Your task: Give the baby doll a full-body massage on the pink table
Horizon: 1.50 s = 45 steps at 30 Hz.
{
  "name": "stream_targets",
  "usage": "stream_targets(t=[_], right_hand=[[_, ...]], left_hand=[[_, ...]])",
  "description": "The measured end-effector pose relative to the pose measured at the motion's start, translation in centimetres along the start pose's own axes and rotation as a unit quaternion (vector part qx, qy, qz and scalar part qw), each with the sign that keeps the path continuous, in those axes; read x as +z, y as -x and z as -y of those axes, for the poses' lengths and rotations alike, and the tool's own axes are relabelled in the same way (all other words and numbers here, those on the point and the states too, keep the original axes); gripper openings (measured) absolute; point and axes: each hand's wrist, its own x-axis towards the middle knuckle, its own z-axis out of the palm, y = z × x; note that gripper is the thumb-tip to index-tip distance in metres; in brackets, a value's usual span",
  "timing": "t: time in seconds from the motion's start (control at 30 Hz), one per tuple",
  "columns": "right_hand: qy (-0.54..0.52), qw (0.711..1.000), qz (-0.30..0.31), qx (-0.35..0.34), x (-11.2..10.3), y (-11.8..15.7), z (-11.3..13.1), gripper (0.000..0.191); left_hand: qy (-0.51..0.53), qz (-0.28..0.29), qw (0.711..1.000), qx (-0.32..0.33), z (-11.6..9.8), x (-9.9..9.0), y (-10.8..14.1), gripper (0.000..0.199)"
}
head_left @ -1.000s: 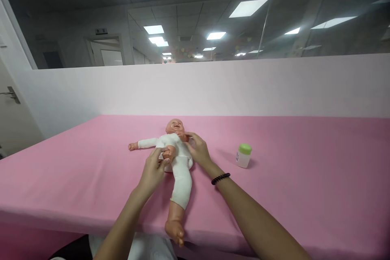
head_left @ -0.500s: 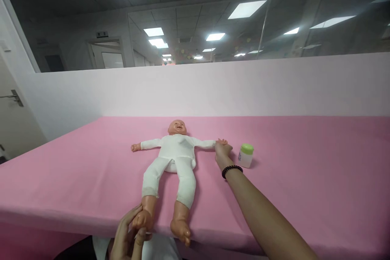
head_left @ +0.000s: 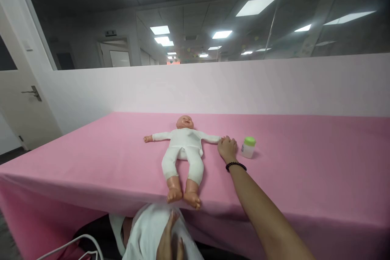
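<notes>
Here's the big pink-covered table, spreading nearly the full width, its cloth dropping over the near edge. Behind it runs a low white wall, topped by a broad dark window full of bright ceiling panels, and over on the left stands a pale door.

And centre stage, the baby doll! It's flat on its back in a white suit, head toward the wall, arms flung wide, legs parted, bare feet right at the table's near edge.

Just below, white fabric drapes the person's lap, and there's the left hand, low over that fabric, open, fingers extended, thumb apart, clear of the doll.

Up goes our attention to the right hand: fingers curled over the end of the doll's outstretched arm, the little hand hidden beneath, so whether it grips or merely rests, I can't tell.

Just beside it, upright, a green-lidded jar. Smallest of all, a dark coiled bracelet rings the right wrist.
</notes>
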Motion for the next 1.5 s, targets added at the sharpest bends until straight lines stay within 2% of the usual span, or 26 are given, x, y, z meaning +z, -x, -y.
stream_targets(t=[0.07,0.2,0.27,0.37,0.43,0.5,0.63,0.73,0.8,0.93,1.03,1.1,1.13,1.2,1.3,1.37,1.43,1.5], right_hand=[[-0.009,1.0,0.016,-0.018,-0.5,0.9,-0.1,0.047],[-0.045,0.994,0.05,-0.083,-1.8,3.1,-0.4,0.053],[-0.043,0.991,0.078,-0.097,-2.5,4.2,-0.5,0.057],[-0.055,0.993,0.084,-0.058,-3.3,4.8,0.0,0.055],[-0.072,0.996,0.043,0.009,-3.6,4.4,0.5,0.051],[-0.076,0.994,-0.001,0.077,-3.5,3.5,1.1,0.05],[-0.086,0.983,-0.046,0.153,-2.1,1.0,2.3,0.052],[-0.101,0.973,-0.055,0.2,-0.6,-0.4,3.1,0.056],[-0.153,0.965,-0.043,0.208,0.2,-1.0,3.5,0.053],[-0.285,0.943,-0.012,0.172,0.7,-1.6,4.0,0.056],[-0.36,0.919,-0.033,0.155,0.0,-1.6,5.2,0.06],[-0.413,0.902,-0.067,0.109,-0.8,-0.9,6.8,0.059],[-0.436,0.894,-0.081,0.058,-1.3,-0.3,7.7,0.057],[-0.467,0.876,-0.082,-0.09,-2.1,1.2,9.5,0.05],[-0.416,0.85,0.001,-0.322,-2.7,3.7,11.1,0.043],[-0.347,0.834,0.068,-0.424,-2.5,4.7,11.2,0.047],[-0.313,0.835,0.092,-0.443,-2.2,4.8,11.0,0.05],[-0.342,0.86,0.055,-0.375,-1.9,4.1,10.6,0.046]], left_hand=[[-0.027,0.016,0.999,0.033,-0.7,-0.9,0.1,0.046],[-0.08,0.145,0.982,0.091,-2.2,-3.2,0.1,0.037],[-0.091,0.171,0.976,0.094,-2.7,-3.8,0.2,0.036],[-0.055,0.14,0.987,0.049,-4.0,-3.5,0.2,0.039],[0.017,0.081,0.997,-0.003,-5.5,-2.8,-0.3,0.054],[0.103,0.026,0.993,-0.045,-7.2,-2.1,-1.5,0.069],[0.187,0.005,0.976,-0.108,-9.9,-1.7,-4.8,0.085],[0.194,-0.021,0.97,-0.141,-10.8,-1.7,-6.4,0.08],[0.212,-0.055,0.962,-0.162,-11.3,-1.4,-6.7,0.074],[0.273,-0.104,0.937,-0.193,-12.4,-0.8,-6.7,0.068],[0.256,-0.101,0.945,-0.176,-13.5,-1.3,-7.9,0.066],[0.205,-0.103,0.965,-0.128,-14.4,-1.9,-9.9,0.061],[0.173,-0.105,0.975,-0.093,-14.9,-2.2,-11.3,0.057],[0.105,-0.088,0.99,-0.023,-16.0,-2.2,-14.6,0.047],[0.021,0.027,0.998,0.049,-17.1,-0.8,-19.9,0.038],[-0.002,0.085,0.993,0.078,-17.2,0.4,-22.5,0.034],[-0.012,0.1,0.99,0.095,-17.2,0.9,-23.6,0.032],[-0.013,0.085,0.991,0.105,-17.2,0.1,-22.7,0.032]])
